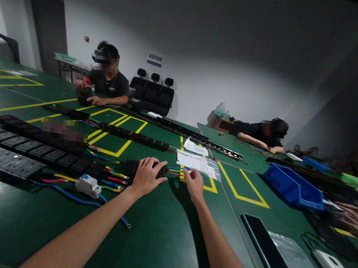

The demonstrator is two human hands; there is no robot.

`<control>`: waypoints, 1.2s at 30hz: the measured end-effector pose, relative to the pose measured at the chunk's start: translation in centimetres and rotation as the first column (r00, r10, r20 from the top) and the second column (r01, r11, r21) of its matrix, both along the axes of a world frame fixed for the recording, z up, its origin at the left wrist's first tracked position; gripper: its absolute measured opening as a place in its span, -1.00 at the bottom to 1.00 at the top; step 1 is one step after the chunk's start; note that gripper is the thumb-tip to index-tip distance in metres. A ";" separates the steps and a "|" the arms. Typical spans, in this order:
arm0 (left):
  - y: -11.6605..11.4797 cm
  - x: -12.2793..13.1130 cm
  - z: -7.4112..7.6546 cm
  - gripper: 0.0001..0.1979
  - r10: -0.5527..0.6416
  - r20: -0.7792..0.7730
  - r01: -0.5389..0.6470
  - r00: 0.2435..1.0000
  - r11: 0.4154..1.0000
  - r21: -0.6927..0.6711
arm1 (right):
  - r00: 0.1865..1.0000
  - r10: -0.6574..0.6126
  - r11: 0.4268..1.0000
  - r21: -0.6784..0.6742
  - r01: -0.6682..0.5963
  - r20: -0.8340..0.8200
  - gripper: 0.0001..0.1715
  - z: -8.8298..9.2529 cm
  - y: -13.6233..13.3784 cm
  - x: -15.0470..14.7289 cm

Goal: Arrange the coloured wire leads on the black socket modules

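Note:
My left hand (pixel 147 175) lies closed over a small black socket module (pixel 132 167) on the green table (pixel 154 239). Coloured wires (pixel 116 177) with ring terminals trail from the module to both sides. My right hand (pixel 193 183) is just right of the module, its fingers pinched on a wire end (pixel 184 169) near a clear plastic bag (pixel 198 163) with a white label. A white circuit breaker (pixel 88 185) with blue and red wires lies to the left of my left forearm.
Long black power strips (pixel 8 146) lie at the left. A blue bin (pixel 294 186) and a phone (pixel 268 247) sit at the right, where another person's hands (pixel 356 221) reach in. Two people sit at the far edge of the table. Yellow tape lines mark the table.

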State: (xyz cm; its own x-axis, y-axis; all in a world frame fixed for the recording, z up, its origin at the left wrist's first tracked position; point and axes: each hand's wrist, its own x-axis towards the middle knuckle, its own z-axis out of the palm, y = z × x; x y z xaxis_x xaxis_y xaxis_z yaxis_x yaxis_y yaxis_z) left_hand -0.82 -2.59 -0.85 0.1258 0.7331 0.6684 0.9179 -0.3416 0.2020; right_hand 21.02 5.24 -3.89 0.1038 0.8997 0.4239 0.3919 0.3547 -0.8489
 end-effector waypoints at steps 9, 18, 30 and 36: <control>0.0 -0.1 -0.1 -0.36 0.009 -0.007 -0.009 1.000 1.000 0.002 | 0.993 0.014 0.999 0.035 -0.018 0.115 -0.43 -0.7 0.4 0.0; 0.0 0.0 0.0 -0.36 0.006 -0.010 -0.007 1.000 1.000 -0.005 | 0.985 -0.038 0.998 0.048 0.030 0.169 -0.42 -0.5 0.2 0.0; 0.1 -0.1 -0.1 -0.37 0.004 -0.014 -0.004 1.000 1.000 -0.010 | 0.980 -0.071 0.997 0.027 0.067 0.185 -0.42 -0.4 0.0 0.0; 0.1 0.0 -0.1 -0.37 0.000 -0.010 0.000 1.000 1.000 -0.020 | 0.978 -0.072 0.997 0.003 0.073 0.197 -0.42 -0.4 0.1 0.0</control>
